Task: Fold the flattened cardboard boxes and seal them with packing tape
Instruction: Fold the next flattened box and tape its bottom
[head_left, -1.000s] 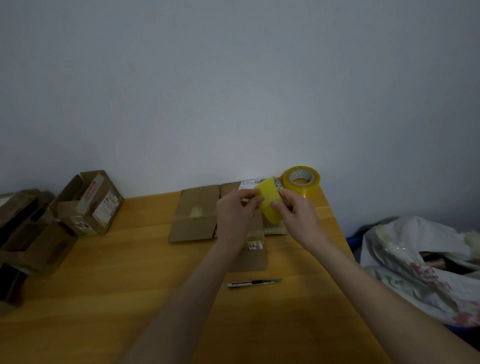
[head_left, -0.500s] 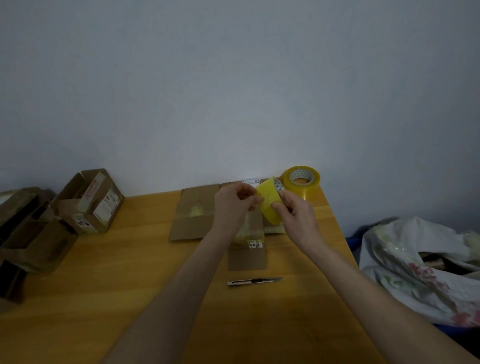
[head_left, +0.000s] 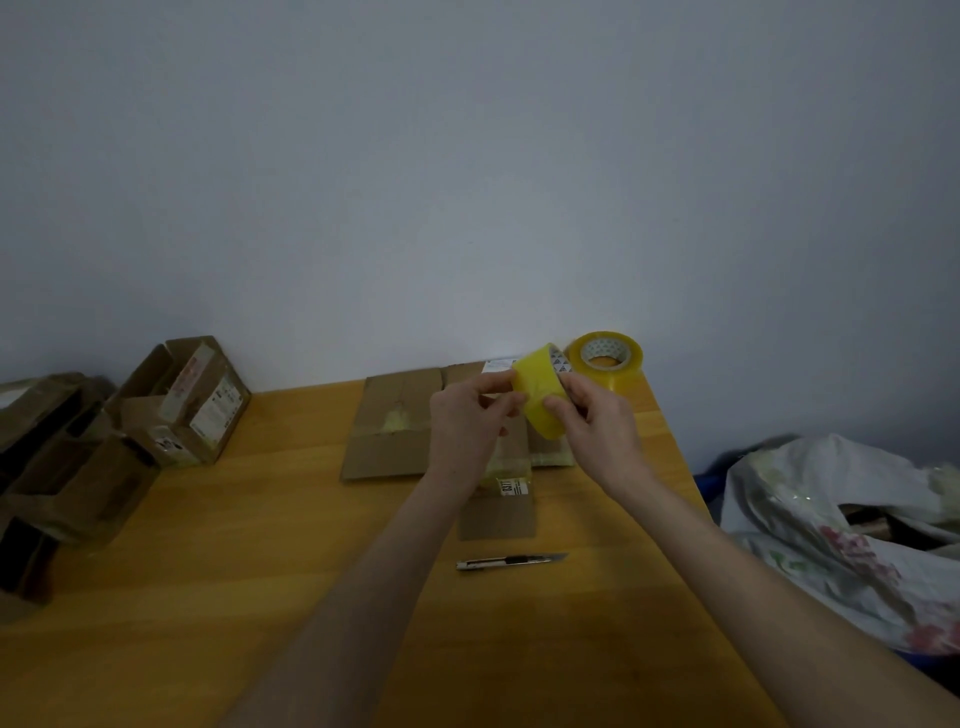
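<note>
Tabletop (head_left: 208, 623) of yellow wood fills the near ground. One utility knife (head_left: 511, 561) lies flat on it, nearer than both hands and between the two wrists, touching nothing else.

Beyond the knife, two flattened cardboard boxes lie on the wood. A narrow box (head_left: 497, 517) with a small white label sits directly under the left hand (head_left: 467, 423). A wider box (head_left: 387, 431) lies just to that hand's left, with a patch of yellowish tape on it. More cardboard shows under the right hand (head_left: 597, 428), but I cannot tell whether it is a third box or part of the narrow one.

Both hands are raised above the cardboard and hold one yellow tape roll (head_left: 537, 397) between them. The right hand grips it from the right, thumb and fingers curled around its rim. The left hand pinches at the roll's left side with thumb and forefinger, its other fingers curled.

A second tape roll (head_left: 605, 358), also yellow, lies flat on the tabletop just beyond the right hand, near the far corner. That makes two rolls in all.

Well to the left of the left hand stands one folded box (head_left: 192, 405) with labels on it. Further left is a dark heap of boxes (head_left: 62, 467), too dim to count. Well to the right of the right hand, off the tabletop, sits one flowered bag (head_left: 831, 525). Farthest is a plain grey wall (head_left: 467, 182).
</note>
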